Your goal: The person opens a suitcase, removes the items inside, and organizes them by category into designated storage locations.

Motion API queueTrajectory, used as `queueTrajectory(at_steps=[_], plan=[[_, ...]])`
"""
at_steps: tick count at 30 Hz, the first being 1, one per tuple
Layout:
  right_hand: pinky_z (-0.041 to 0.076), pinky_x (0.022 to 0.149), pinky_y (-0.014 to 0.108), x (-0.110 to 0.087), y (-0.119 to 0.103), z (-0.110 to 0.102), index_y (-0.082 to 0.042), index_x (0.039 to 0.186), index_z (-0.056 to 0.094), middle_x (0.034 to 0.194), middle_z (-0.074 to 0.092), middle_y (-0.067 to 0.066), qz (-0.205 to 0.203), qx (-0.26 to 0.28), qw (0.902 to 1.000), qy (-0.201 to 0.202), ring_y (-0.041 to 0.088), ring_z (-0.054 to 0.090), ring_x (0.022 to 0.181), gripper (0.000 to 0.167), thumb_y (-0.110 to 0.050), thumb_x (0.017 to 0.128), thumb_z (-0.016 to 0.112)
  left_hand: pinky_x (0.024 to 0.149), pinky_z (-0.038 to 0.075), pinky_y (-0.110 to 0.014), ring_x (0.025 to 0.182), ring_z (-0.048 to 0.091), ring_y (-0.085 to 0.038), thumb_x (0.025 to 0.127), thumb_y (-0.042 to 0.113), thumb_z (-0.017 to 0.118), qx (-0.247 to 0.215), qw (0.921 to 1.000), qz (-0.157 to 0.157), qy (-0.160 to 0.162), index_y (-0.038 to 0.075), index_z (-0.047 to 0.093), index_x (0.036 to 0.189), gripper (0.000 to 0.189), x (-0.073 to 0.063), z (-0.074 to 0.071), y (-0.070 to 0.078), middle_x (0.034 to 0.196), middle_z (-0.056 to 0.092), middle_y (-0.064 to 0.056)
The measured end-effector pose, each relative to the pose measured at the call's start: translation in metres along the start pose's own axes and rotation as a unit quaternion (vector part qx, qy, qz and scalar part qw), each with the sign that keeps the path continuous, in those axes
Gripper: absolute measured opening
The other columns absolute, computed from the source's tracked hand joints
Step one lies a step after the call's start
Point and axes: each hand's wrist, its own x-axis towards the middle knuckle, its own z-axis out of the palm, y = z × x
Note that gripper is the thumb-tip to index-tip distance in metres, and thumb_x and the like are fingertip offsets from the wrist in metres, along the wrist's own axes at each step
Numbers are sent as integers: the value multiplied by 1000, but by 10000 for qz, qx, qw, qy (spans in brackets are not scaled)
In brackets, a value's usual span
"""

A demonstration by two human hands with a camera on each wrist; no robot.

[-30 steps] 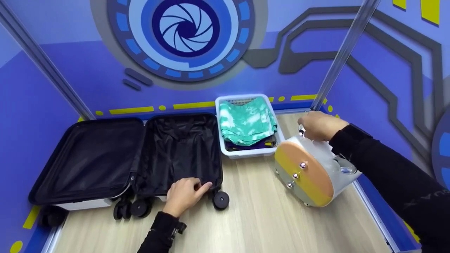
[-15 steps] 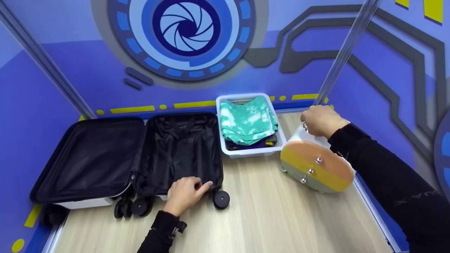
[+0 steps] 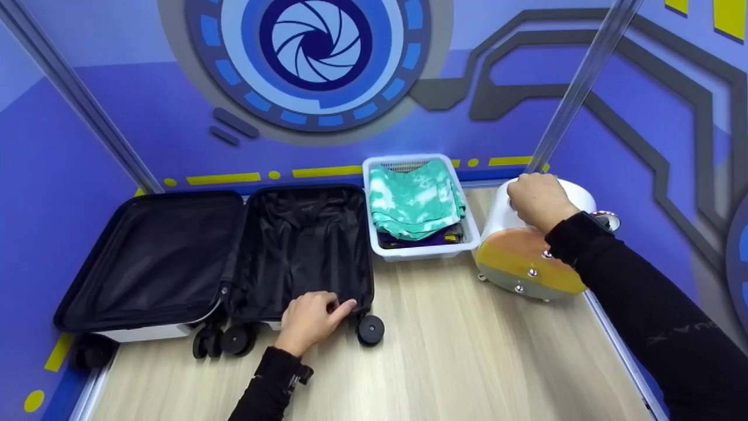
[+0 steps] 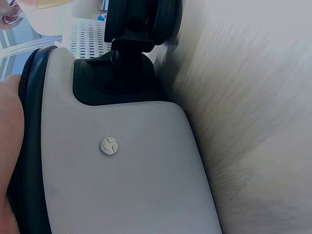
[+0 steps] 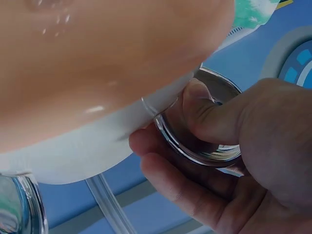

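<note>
In the head view my right hand (image 3: 540,202) is at the top of a white oval box (image 3: 575,196), whose front has orange, yellow and grey bands with shiny round knobs. Up close in the right wrist view, thumb and fingers grip a shiny metal ring handle (image 5: 170,139) on that box. My left hand (image 3: 310,318) rests on the front edge of an open black-lined suitcase (image 3: 318,240), thumb stretched along the rim. The suitcase's pale shell (image 4: 122,170) and zipper edge fill the left wrist view, the hand only partly showing at its left.
A white basket (image 3: 423,253) with a folded green-and-white cloth (image 3: 412,202) stands between suitcase and box, against the back wall. The suitcase's other half (image 3: 158,257) lies open at left. Black wheels (image 3: 370,330) jut from its front. Blue walls enclose the wooden tabletop (image 3: 432,345).
My right hand has moved the oval box back, toward the rear right corner, and its white top now shows more. The left hand stays on the suitcase edge.
</note>
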Motion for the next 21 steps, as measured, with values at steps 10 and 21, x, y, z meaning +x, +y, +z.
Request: queueTrajectory(at_steps=[10, 21], plan=[[60, 78, 66, -10, 8, 9, 2, 103, 69, 92, 74, 30, 190, 679, 9959, 560, 50, 72, 84, 17, 9, 87, 70, 56, 42, -30, 57, 48, -9, 101, 80, 58, 24, 9999, 55, 115, 31, 56, 67, 59, 0, 1, 1, 66, 52, 13], [57, 64, 68, -14, -7, 17, 8, 91, 70, 83, 70, 34, 826, 614, 9841, 1449, 57, 70, 76, 7, 4, 92, 65, 58, 45, -33, 60, 52, -11, 100, 80, 59, 74, 9999, -16, 88, 31, 55, 66, 60, 1, 1, 0, 68, 54, 12]])
